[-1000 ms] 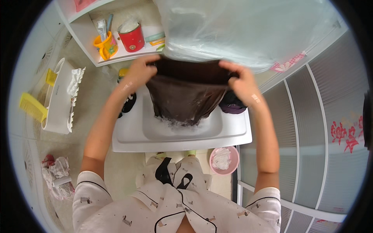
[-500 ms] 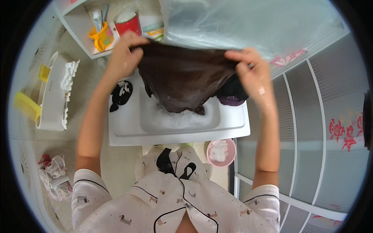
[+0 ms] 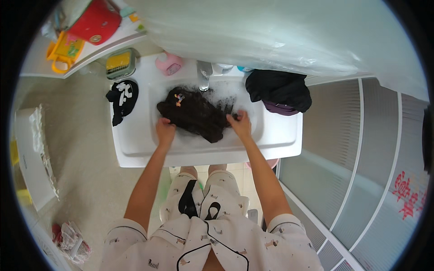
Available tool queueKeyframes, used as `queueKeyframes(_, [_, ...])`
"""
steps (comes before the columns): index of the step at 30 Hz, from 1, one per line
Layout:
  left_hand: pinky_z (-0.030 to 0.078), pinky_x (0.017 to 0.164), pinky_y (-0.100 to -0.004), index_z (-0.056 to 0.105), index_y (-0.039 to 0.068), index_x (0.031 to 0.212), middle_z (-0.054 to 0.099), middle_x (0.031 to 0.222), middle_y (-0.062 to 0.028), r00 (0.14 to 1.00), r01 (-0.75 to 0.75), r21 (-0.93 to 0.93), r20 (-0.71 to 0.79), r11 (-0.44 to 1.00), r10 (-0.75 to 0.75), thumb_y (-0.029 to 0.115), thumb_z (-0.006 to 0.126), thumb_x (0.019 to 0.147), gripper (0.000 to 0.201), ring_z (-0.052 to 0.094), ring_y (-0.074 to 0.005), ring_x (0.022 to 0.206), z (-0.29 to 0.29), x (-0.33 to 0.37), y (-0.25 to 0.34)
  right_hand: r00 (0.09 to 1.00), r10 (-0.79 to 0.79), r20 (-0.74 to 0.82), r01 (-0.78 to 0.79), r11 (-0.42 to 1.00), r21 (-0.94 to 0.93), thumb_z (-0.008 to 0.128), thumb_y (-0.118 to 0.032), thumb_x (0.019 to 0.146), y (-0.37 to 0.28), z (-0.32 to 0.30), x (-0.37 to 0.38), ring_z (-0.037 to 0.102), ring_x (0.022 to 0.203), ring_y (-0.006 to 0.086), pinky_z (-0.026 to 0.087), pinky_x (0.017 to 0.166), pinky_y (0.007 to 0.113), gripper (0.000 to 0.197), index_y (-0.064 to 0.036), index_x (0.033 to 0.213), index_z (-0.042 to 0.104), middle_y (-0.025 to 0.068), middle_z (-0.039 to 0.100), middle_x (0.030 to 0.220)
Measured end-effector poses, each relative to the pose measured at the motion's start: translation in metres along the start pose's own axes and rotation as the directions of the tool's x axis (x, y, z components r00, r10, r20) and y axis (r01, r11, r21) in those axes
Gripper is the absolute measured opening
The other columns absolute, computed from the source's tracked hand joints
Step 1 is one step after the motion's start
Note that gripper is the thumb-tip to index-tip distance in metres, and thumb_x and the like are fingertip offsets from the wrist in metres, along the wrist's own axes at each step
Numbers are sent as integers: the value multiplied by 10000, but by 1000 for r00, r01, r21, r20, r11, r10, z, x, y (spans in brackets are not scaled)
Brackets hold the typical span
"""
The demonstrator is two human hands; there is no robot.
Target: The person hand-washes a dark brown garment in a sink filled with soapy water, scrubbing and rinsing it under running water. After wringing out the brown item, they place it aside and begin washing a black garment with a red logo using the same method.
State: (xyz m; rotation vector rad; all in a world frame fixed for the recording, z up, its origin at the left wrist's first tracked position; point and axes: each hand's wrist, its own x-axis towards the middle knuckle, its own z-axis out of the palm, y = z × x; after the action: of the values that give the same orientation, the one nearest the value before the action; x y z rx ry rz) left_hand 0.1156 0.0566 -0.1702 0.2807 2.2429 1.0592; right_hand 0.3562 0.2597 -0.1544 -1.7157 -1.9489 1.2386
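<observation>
A wet dark brown garment [image 3: 192, 113] with a small colourful print lies bunched in the soapy water of the white sink [image 3: 140, 151]. My left hand [image 3: 165, 131] is at its near left edge, fingers closed on the cloth. At the garment's right end, my right hand [image 3: 240, 125] pinches the fabric between thumb and fingers. The fingertips of both hands are partly hidden by cloth and suds. Beyond the garment stands the metal faucet [image 3: 204, 77].
Black clothes [image 3: 280, 90] lie on the sink's right rim, over a purple piece [image 3: 279, 108]. A black-and-white cloth [image 3: 123, 99] rests on the left rim. Behind are a pink bottle [image 3: 169, 63] and a soap box [image 3: 120, 63]. A plastic sheet [image 3: 271, 36] hangs at the back.
Both hands have come down and closer together, lowering the garment from stretched above the sink into the suds. The view has shifted, and the faucet now shows.
</observation>
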Motion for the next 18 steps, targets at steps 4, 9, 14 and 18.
queueKeyframes(4, [520, 801, -392, 527, 106, 1222, 537, 1209, -103, 611, 792, -453, 562, 410, -557, 289, 807, 760, 570, 582, -234, 1037, 87, -35, 21, 989, -2, -145, -35, 968, -250, 707, -316, 821, 23, 37, 44, 646, 1021, 361, 476, 928, 455, 451, -12, 1149, 648, 205, 691, 1026])
queueKeyframes(9, [514, 749, -375, 594, 82, 1145, 613, 1114, -102, 577, 812, -539, 677, 226, -457, 310, 794, 768, 485, 634, -237, 877, 118, -43, 85, 994, 12, 106, 0, 994, -109, 659, -230, 836, -11, 4, 52, 633, 945, 428, 503, 874, 452, 337, 11, 1070, 642, 229, 677, 968])
queueKeyframes(14, [548, 690, -364, 619, 31, 1038, 675, 906, -110, 612, 776, -551, 777, 307, -151, 261, 676, 813, 327, 650, -238, 806, 52, -28, 114, 944, 110, 311, -297, 695, 655, 595, -86, 866, -93, -78, 11, 663, 792, 293, 554, 752, 451, 172, -12, 1021, 610, 130, 668, 966])
queueKeyframes(18, [561, 620, -347, 609, 35, 1064, 681, 952, -111, 597, 772, -578, 802, 265, 9, 211, 595, 815, 305, 665, -233, 776, 18, -7, 116, 893, 59, 447, -439, 343, 831, 608, -60, 854, -123, -123, -13, 642, 884, 225, 552, 790, 415, 231, -14, 1079, 584, 102, 647, 1019])
